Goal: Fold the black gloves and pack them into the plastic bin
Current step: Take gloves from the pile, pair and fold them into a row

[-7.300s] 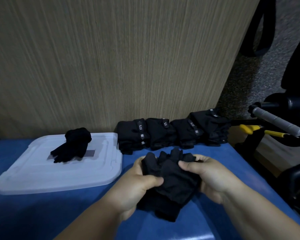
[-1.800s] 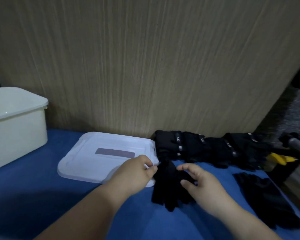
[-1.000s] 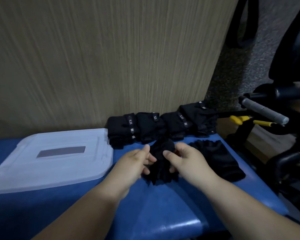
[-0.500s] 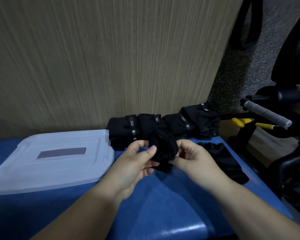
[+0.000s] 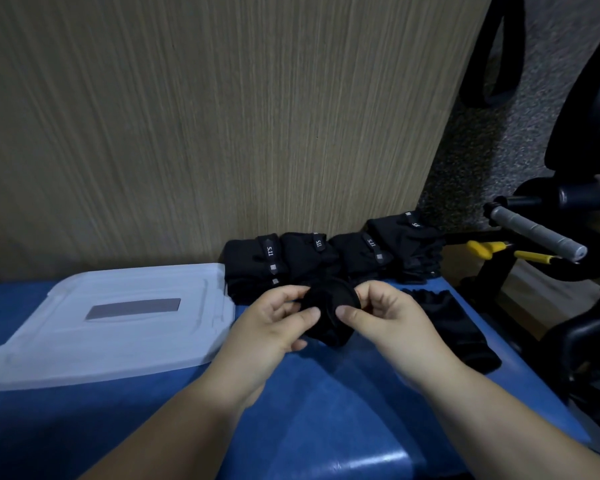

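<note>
Both hands hold a bunched black glove (image 5: 329,303) a little above the blue table, in front of me. My left hand (image 5: 274,327) pinches its left side and my right hand (image 5: 385,323) pinches its right side, stretching the cuff into a round opening. A row of folded black gloves (image 5: 329,258) with small white labels lies along the wooden wall behind. Another black glove (image 5: 454,327) lies flat on the table to the right of my hands. The plastic bin itself is out of view.
The translucent white bin lid (image 5: 111,320) lies flat on the blue table (image 5: 326,410) to the left. A wooden panel (image 5: 222,116) stands right behind. Off the table's right edge are a grey-gripped bar (image 5: 534,233), yellow-handled pliers (image 5: 510,251) and dark equipment.
Over the last second my hands lifted the bunched glove off the table and pulled its cuff open. Earlier a glove lay on the lid; the lid now carries none.
</note>
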Demonstrator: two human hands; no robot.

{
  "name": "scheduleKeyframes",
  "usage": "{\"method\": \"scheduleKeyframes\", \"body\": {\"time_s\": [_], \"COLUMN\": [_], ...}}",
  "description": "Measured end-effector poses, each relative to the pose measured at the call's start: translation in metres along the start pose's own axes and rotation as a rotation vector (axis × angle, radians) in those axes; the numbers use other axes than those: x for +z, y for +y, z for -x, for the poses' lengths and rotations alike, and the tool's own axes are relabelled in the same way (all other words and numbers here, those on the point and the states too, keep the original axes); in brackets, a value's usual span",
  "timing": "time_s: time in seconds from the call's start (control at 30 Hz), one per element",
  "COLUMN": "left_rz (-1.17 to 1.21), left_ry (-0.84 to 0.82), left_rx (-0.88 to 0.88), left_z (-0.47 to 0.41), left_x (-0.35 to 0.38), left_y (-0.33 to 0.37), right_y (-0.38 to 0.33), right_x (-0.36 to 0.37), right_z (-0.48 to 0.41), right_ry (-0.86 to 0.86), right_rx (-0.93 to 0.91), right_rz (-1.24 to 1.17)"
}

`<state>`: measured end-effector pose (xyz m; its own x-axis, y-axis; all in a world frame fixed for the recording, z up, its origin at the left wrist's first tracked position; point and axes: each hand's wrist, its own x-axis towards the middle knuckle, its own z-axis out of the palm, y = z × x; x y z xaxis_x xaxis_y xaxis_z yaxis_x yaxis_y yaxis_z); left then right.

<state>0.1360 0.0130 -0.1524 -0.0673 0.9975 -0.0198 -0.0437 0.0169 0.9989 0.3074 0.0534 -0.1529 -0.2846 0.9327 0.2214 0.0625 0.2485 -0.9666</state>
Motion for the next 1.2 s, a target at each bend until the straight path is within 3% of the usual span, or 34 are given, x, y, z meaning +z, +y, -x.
{"method": "scheduleKeyframes", "body": {"time_s": [0.17,0.47,0.6,0.8,0.97,1.07,1.2], "left_rz": [0.130,-0.111,-0.248,-0.470,-0.463,-0.416,-0.341], "left_ry": [-0.113,-0.135,-0.028,0.222,0.303,0.270,0.121], "left_rx": [-0.046,0.060,0.149,0.279,0.270,0.232,0.173], "left_z": [0.001,0.000,0.000,0.000,-0.002,-0.002,0.007], "left_x": [-0.004,-0.002,0.000,0.001,0.001,0.001,0.004], "left_y": [0.003,-0.003,-0.004,-0.004,-0.004,-0.001,0.006], "right_y": [0.003,0.003,0.001,-0.001,-0.003,-0.003,-0.003], "right_x": [-0.005,-0.004,-0.001,0.005,0.006,0.004,0.004], "right_z": [-0.001,0.002,0.003,0.002,0.004,0.004,-0.001], "right_ry": [0.076,0.080,0.149,0.163,-0.096,-0.112,0.008], "right_rx": [-0.012,-0.081,-0.097,-0.055,0.052,0.018,-0.008], "right_rz": [0.066,0.257,0.321,0.241,-0.080,-0.089,-0.090]}}
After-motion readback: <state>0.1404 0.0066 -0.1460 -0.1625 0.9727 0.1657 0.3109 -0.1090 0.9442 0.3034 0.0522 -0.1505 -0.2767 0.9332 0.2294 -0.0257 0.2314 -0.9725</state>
